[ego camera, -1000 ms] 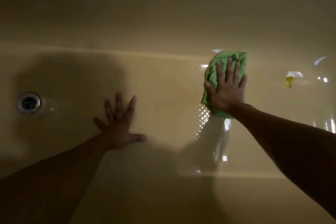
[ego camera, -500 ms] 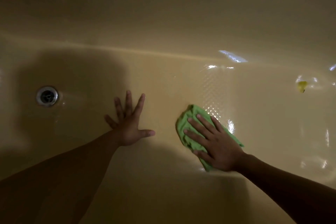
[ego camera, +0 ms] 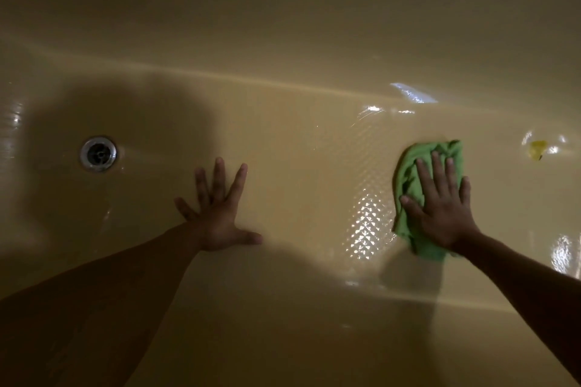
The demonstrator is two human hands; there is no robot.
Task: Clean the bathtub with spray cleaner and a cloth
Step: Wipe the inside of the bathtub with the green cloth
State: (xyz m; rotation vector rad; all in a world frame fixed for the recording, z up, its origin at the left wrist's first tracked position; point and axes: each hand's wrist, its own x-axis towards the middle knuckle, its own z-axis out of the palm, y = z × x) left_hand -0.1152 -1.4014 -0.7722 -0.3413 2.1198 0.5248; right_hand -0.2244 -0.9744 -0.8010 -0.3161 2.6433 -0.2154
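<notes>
**Green cloth pressed flat on the tub floor**

Looking straight down into a cream-yellow bathtub (ego camera: 283, 41), dimly lit, with both bare arms reaching in from the near edge. Bracing with the left hand (ego camera: 217, 220) palm-down on the tub floor, fingers straight and fanned wide, thumb stuck out to the side, holding nothing. Pressing with the right hand (ego camera: 440, 214) on top of a crumpled green cloth (ego camera: 408, 173), fingers straight and fairly close together, laid flat over the fabric rather than curled round it. Cloth on the floor right of centre, trapped between palm and tub, with folds sticking out beyond the fingertips, along the thumb side and below the wrist. Just left of the cloth, a wet, dimpled patch of floor (ego camera: 367, 223) glinting with reflected light. Far to the left, beyond the left hand and well apart from it, a round metal drain (ego camera: 98, 153). To the right of the cloth, apart from it, a small yellow scrap (ego camera: 537, 148) among bright wet spots near the foot of the far wall
</notes>
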